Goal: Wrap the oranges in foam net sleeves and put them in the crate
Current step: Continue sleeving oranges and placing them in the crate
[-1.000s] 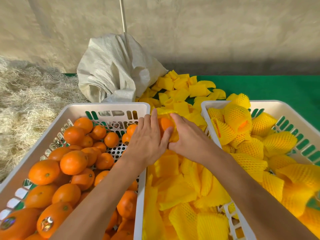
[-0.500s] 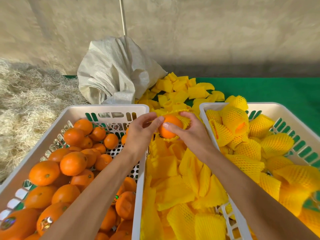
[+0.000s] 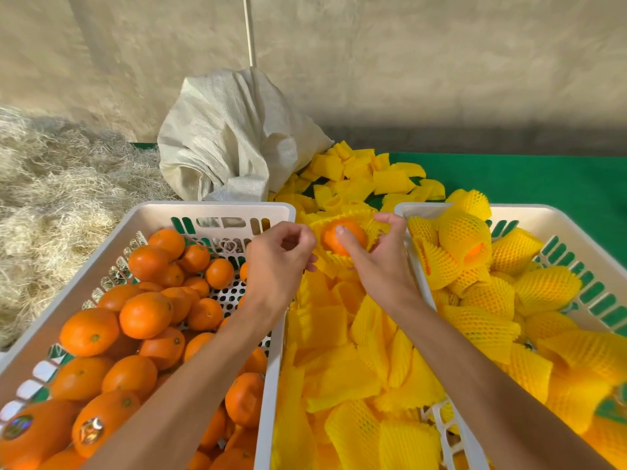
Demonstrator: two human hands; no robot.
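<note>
- A flat surface covered in green cloth [image 3: 543, 178] carries everything.
- On it, at left, a white perforated plastic crate [image 3: 217, 212] of bare oranges.
- At right, a second white plastic crate [image 3: 556, 215] of netted fruit.
- Between them, loose yellow foam net sleeves [image 3: 342, 368].
- Behind, a crumpled white woven sack [image 3: 230, 144].
- Far left, pale dry straw [image 3: 61, 198].

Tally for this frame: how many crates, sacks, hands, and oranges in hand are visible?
White crates: 2, the left crate with bare oranges and the right crate with sleeved ones
White sack: 1
Hands: 2, left hand and right hand
Orange in hand, partly inside a foam net sleeve: 1
Total: 6
</note>
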